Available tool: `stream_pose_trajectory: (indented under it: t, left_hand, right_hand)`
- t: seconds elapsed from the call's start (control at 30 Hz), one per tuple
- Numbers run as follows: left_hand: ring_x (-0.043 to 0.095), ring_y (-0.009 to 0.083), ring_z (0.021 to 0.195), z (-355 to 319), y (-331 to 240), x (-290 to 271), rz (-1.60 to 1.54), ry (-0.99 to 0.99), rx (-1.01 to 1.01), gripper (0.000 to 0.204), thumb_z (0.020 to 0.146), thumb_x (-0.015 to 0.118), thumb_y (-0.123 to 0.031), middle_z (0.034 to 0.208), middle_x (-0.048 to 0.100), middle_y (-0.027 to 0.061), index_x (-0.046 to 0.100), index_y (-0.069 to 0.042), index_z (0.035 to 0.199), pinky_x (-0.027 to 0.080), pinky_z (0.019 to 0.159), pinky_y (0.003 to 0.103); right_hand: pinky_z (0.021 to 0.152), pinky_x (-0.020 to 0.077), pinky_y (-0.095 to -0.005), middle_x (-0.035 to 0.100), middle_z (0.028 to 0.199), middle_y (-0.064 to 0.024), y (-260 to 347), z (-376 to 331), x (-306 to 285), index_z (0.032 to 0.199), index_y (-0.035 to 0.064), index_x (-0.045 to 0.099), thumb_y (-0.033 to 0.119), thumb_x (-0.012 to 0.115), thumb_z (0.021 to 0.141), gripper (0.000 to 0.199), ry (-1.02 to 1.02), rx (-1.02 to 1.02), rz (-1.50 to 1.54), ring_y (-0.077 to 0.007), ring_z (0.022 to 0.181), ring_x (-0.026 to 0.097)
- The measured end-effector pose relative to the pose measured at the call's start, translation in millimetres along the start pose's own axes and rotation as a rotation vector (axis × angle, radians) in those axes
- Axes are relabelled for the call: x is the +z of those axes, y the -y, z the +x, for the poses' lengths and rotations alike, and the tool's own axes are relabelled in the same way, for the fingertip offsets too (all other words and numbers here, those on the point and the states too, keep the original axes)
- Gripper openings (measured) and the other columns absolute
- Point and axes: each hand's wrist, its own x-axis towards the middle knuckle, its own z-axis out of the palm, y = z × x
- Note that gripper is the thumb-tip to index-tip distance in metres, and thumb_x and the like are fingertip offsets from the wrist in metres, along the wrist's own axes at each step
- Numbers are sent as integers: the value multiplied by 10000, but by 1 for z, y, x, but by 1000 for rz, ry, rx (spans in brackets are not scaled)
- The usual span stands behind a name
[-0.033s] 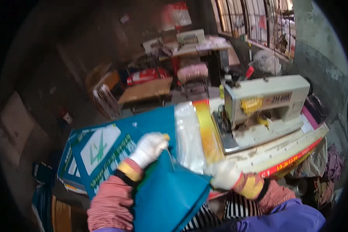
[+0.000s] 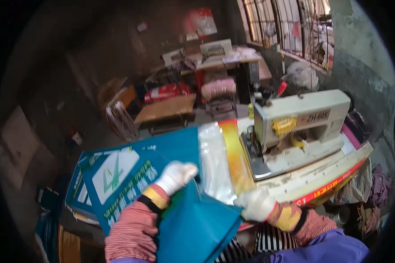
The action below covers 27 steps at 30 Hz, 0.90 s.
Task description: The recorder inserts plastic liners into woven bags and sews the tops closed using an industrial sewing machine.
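My left hand (image 2: 178, 176), in a white glove, is closed on the upper edge of a teal plastic sack (image 2: 197, 225). The sack hangs down in front of my lap, its plain side showing. My right hand (image 2: 255, 204), gloved too, pinches the sack's right corner; its fingertips are partly blurred. Under and beyond my left hand lies a pile of printed teal sacks (image 2: 171, 142) with a white panel and green lettering. To the right of that pile, a shiny clear plastic sheet (image 2: 216, 160) covers part of the table.
A cream sewing machine (image 2: 303, 111) stands on the table at right, a dark purple bundle (image 2: 359, 125) behind its right end. Farther back are a brown board (image 2: 166, 108), a pink-cushioned chair (image 2: 218, 88) and other sewing machines. Cloth and bags (image 2: 378, 188) are heaped at lower right.
The view has tilted slightly, so table and machine sit lower in it. My left hand has shifted a little to the right; both hands keep their hold on the sack.
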Motion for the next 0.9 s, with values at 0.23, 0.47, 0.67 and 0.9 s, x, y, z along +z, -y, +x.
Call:
stream_pose_trajectory:
  t: [0.23,0.47,0.67,0.9]
  left_hand:
    - [574,356,643,34,18,63,28,-140,-370,265,891,413,-329,674,562,131,497,-139,726,441,545,434]
    - [585,355,637,69,-25,38,50,-269,-335,379,883,440,-413,640,580,154,586,-124,688,449,556,442]
    - [575,346,674,54,-56,24,73,-465,-352,269,825,525,-321,707,585,165,574,-89,696,450,580,431]
    - [555,286,1043,-101,-167,-54,-88,-662,-396,175,792,602,-95,1124,576,154,614,6,934,415,918,360]
  right_hand:
    - [557,488,-395,618,669,-138,-4,-74,-40,721,121,648,385,541,795,295,124,452,-172,-306,627,620]
    - [665,509,-379,621,864,-128,-16,-147,69,946,122,619,253,642,720,262,62,147,45,-306,738,611]
    - [681,503,-379,614,899,-127,40,19,81,960,115,620,251,595,754,248,-119,-45,304,-306,785,604]
    - [700,496,-379,606,940,-127,-59,-12,142,977,107,621,248,541,795,244,-115,-79,611,-307,839,595]
